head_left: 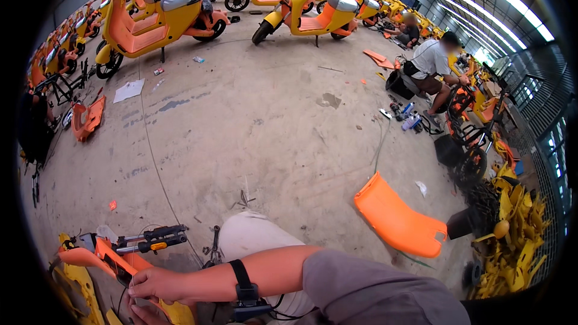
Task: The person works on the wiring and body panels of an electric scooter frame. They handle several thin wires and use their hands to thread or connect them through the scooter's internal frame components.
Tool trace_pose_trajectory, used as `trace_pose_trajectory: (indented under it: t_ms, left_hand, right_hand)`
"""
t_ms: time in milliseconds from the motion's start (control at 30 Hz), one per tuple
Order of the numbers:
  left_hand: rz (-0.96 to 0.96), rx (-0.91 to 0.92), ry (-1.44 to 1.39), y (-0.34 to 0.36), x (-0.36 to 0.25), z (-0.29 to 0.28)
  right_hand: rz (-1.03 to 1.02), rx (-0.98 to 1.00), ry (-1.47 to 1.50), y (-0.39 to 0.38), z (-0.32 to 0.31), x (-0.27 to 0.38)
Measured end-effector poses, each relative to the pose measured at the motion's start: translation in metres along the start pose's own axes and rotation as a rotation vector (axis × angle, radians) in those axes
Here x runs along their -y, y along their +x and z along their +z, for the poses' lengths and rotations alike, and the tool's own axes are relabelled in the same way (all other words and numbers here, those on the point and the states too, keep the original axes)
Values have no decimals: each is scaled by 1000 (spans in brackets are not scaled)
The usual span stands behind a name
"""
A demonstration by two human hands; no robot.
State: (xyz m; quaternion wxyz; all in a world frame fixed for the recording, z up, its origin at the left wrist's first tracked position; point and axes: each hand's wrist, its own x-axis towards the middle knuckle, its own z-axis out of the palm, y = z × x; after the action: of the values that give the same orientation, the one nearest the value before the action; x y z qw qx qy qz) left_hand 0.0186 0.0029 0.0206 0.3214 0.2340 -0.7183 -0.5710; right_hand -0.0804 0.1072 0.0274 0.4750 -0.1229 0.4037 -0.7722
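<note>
At the lower left, my right hand (152,284) is closed, fingertips pinched at the edge of an orange and yellow scooter body part (111,259). A thin pale strand seems to run down from the pinch, too small to name. Just below it, my left hand (146,315) shows only in part, fingers bent in toward the same spot; what they hold is hidden. Next to the hands lies a pair of black and silver fork tubes (153,239) with an orange reflector. A black strap with a small device (245,295) circles my right forearm.
An orange curved panel (397,216) lies right of my knee. Yellow scooters (156,21) stand in rows at the back. A person in a white shirt (430,60) sits at the right beside bottles (412,121). Yellow scrap parts (512,235) are heaped at the right edge.
</note>
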Motion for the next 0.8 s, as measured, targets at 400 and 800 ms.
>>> trace_pose_trajectory:
  t_ms: [400, 800]
  left_hand:
    - [99, 5, -53, -10, 11, 14]
    - [184, 4, -3, 2, 34, 1]
  right_hand:
    - [-11, 12, 108, -6, 7, 1]
    - [-241, -159, 33, 24, -3, -10]
